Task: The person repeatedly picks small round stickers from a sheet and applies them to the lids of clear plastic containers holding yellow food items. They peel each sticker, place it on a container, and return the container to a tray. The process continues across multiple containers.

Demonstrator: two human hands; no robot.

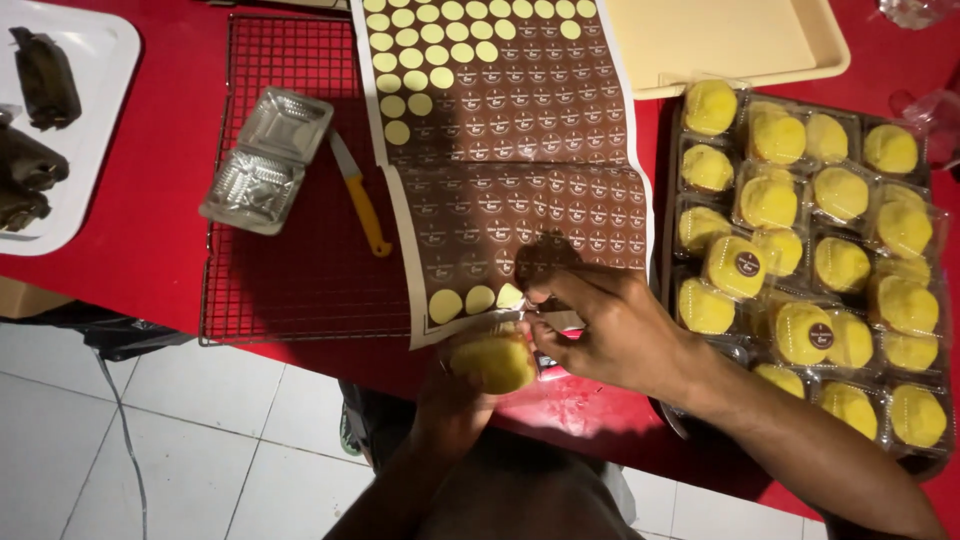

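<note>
At the desk's (150, 200) near edge, the left hand (455, 395) grips a boxed yellow cake (492, 360) while the right hand (610, 325) pinches a sticker off the brown sheet (520, 130); most cakes in the tray (668, 200) lack stickers.

Red table (150, 200) carries wire rack (290, 270), sticker sheets (510, 150), trays — perhaps pastries.

free: we see bare red bench (150, 240) left of the wire rack (290, 270) | blocked: sticker sheets (510, 130) ahead, tray of packed cakes (810, 270) crowding the right
</note>
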